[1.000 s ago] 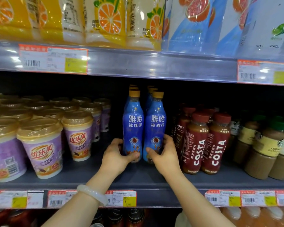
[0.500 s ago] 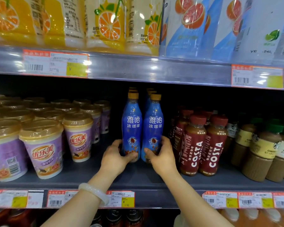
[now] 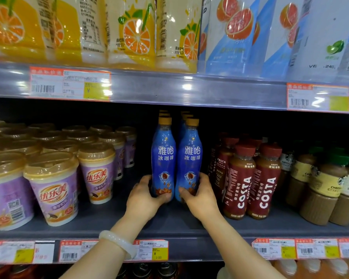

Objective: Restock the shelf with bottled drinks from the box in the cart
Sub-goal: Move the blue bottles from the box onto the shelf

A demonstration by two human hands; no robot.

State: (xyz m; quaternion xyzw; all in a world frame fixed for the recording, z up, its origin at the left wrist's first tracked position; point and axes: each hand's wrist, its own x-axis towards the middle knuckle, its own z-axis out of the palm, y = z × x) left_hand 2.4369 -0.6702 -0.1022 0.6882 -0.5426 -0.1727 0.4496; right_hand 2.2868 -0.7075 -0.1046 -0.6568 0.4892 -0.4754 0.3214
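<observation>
Two rows of blue iced-coffee bottles with tan caps stand on the middle shelf. My left hand grips the base of the front left blue bottle. My right hand grips the base of the front right blue bottle. Both bottles stand upright, side by side, with more bottles behind them. The box and the cart are out of view.
Purple milk-tea cups fill the shelf's left part. Red Costa bottles stand close on the right, then green-capped coffee bottles. Juice packs sit on the shelf above. Price tags line the shelf edges.
Both hands stay on the two front blue bottles. The bottles have shifted slightly back on the shelf, and the view has tilted a little upward.
</observation>
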